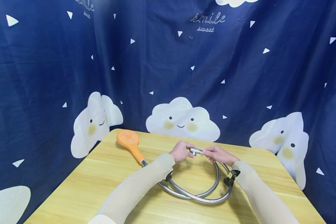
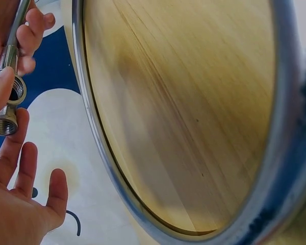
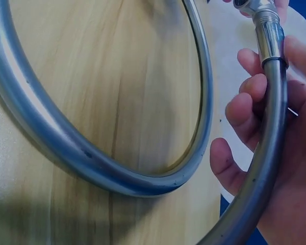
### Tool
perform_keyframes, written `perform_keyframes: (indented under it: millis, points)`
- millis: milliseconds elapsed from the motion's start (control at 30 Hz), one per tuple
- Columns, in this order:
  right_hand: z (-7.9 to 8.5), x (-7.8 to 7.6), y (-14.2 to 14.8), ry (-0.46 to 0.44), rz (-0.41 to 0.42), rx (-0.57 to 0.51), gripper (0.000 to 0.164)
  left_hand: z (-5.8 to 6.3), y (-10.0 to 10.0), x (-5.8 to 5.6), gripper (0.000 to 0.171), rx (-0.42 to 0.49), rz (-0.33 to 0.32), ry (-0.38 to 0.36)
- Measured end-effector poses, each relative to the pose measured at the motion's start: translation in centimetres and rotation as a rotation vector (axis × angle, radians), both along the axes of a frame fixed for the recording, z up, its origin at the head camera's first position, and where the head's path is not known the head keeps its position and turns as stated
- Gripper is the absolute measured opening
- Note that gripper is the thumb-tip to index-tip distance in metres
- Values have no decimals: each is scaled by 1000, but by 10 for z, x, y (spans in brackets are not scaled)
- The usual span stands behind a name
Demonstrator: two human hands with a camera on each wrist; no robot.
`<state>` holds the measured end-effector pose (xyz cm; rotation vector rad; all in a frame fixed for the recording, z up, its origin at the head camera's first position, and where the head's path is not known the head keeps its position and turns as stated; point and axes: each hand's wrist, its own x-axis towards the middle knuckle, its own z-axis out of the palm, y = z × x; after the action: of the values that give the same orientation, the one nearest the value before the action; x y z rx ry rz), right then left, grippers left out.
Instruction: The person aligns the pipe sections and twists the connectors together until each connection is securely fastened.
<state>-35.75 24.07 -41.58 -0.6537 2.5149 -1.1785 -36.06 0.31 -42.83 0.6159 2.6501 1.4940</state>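
Note:
My left hand pinches a chrome tee fitting between thumb and index finger; its other fingers spread loosely. Threaded openings of the fitting show in the left wrist view. Facing it, my right hand holds the end of a grey metal shower hose, with fingers and thumb around its chrome end nut. In the right wrist view the nut lines up against the fitting; how far it is screwed on, I cannot tell. Both hands are above the table.
The hose lies looped on the wooden table, passing under my left forearm. An orange shower head lies at the far left, joined to the hose's other end. A dark blue curtain with clouds surrounds the table behind and at the sides.

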Motion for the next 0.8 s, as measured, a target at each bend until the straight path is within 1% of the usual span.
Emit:
perform_keyframes:
  millis: [100, 167, 233, 333, 400, 500, 600, 667, 733, 800]
  points:
    - [1, -1, -1, 8, -25, 1, 29, 0, 0, -1, 43, 4, 1, -5]
    - [1, -1, -1, 23, -25, -6, 23, 0, 0, -1, 43, 13, 2, -11]
    - [2, -1, -1, 43, -16, -7, 21, 0, 0, -2, 43, 23, 1, -19]
    - [3, 0, -1, 51, 9, -16, 23, 2, 0, -2, 44, 37, -4, -30]
    - [4, 2, -1, 38, 21, -16, 23, 2, 0, -2, 44, 41, -6, -31]
    - [5, 2, -1, 15, 32, -9, 27, 3, 0, -1, 45, 35, -6, -9]
    - [7, 2, -1, -6, 53, -2, 34, 2, -1, -2, 45, 23, -5, 12]
    - [7, 1, -1, -22, 58, -2, 38, 1, -1, -2, 44, 18, -6, 14]
    - [6, 0, 0, -27, 50, 0, 39, 0, -1, -3, 44, 9, -1, 12]
    - [5, 0, -1, -18, 19, 3, 35, 0, -1, -3, 45, 5, 1, 9]
